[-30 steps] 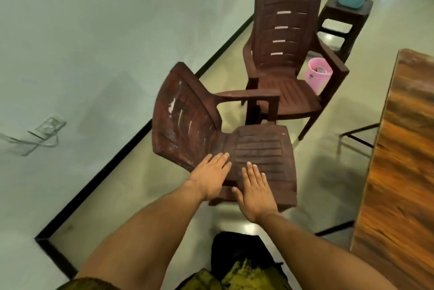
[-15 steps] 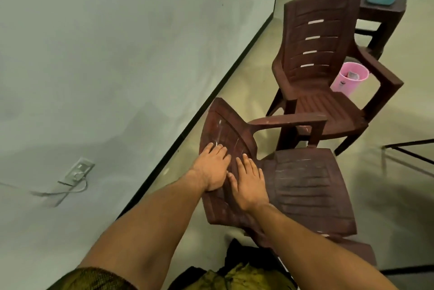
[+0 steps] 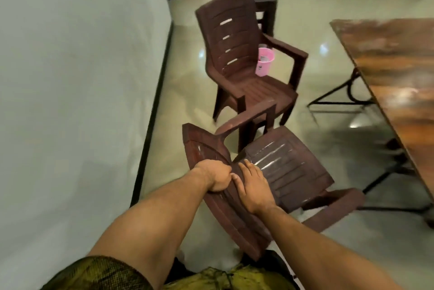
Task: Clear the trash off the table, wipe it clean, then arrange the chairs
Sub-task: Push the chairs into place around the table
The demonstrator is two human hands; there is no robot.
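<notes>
One chair (image 3: pixel 284 167), seat toward table (image 3: pixel 397 62), left hand (image 3: pixel 217 178), right hand (image 3: pixel 252 187) on backrest.

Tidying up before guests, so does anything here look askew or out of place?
The near chair looks tipped back, the left hand gripping its backrest edge and the right hand flat on it, while the far chair stands upright.

Near chair (image 3: pixel 281 165): 12 o'clock, closest in (tipped toward the wall).
Far chair (image 3: pixel 234 54): directly behind near chair, 12 o'clock.
Bin (image 3: pixel 265 64): just behind far chair's armrest.
Worktop (image 3: pixel 399 73): 2 o'clock.
Wall (image 3: pixel 70 78): 9 o'clock.
</notes>
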